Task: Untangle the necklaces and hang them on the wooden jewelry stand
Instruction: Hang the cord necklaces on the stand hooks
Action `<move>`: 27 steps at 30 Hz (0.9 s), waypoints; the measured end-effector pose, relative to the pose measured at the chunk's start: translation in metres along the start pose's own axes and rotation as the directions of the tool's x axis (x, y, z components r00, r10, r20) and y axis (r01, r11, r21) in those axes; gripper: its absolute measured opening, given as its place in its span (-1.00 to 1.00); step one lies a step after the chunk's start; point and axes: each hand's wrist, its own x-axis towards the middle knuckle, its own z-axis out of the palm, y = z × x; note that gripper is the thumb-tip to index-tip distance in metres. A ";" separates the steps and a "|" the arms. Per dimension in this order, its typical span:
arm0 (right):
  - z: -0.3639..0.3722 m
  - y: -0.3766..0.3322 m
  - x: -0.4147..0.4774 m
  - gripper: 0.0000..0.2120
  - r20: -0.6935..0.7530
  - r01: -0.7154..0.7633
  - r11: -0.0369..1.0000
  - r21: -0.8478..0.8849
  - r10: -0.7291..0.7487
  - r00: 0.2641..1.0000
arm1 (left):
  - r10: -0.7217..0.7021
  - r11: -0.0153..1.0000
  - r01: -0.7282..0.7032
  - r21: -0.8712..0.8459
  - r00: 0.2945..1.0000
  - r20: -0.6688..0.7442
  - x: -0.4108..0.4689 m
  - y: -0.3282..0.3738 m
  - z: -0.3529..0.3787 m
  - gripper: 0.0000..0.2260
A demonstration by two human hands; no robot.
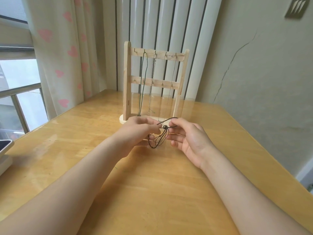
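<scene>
Head view, one frame; glossy yellow wooden surface (pixel 152 192); pale wooden jewelry stand (pixel 127 78) upright near the far edge, two crossbars with small metal hooks; on the top bar hang a dark green cord necklace (pixel 142 85) from the second hook, a silver link chain (pixel 152 85) from the third, a fine silver chain (pixel 171 82) strung across the fourth and fifth; first hook bare; dark braided cord necklace (pixel 159 142) held in the air above the middle of the surface, just in front of the stand's base, its round knot (pixel 165 127) between the two hands, several loops drooping below; left hand (pixel 138 131) pinches the cord just left of the knot, fingers (pixel 155 130) curled close; right hand (pixel 188 138) pinches the cord just right of the knot between thumb and forefinger, remaining fingers loosely spread below; one strand arcs over the right fingertips; both forearms bare; white object with a dark top (pixel 5 150) at the left edge; pale curtain with pink hearts (pixel 55 48) beyond the far left corner; cracked wall to the right.
</scene>
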 end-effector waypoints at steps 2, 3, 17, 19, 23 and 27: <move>0.000 0.000 -0.001 -0.88 0.002 0.004 1.000 -0.029 -0.004 1.000 | 0.031 0.997 -0.032 0.073 0.999 0.022 -0.002 0.001 0.000 -0.87; 0.001 0.000 -0.001 -0.88 0.001 0.006 0.999 -0.039 -0.006 1.000 | 0.038 0.996 -0.041 0.077 0.998 0.040 -0.002 0.001 0.000 -0.88; -0.001 0.000 0.001 -0.88 0.017 0.034 0.999 0.020 -0.034 0.999 | 0.147 0.989 -0.148 -0.006 0.972 0.186 0.000 -0.004 -0.003 -0.59; 0.000 0.001 0.003 -0.81 -0.021 0.098 0.995 0.030 -0.098 0.995 | 0.139 0.990 -0.139 -0.010 0.977 0.164 0.000 -0.005 -0.003 -0.65; -0.004 0.003 0.007 -0.85 -0.079 0.407 0.808 -0.426 -0.481 0.873 | 0.151 0.985 -0.156 0.070 0.986 0.076 0.001 -0.005 -0.003 -0.80; -0.007 0.010 0.008 -0.91 0.058 0.434 0.544 -0.718 -0.575 0.816 | 0.190 0.967 -0.198 0.161 0.980 0.064 0.001 -0.006 -0.002 -0.81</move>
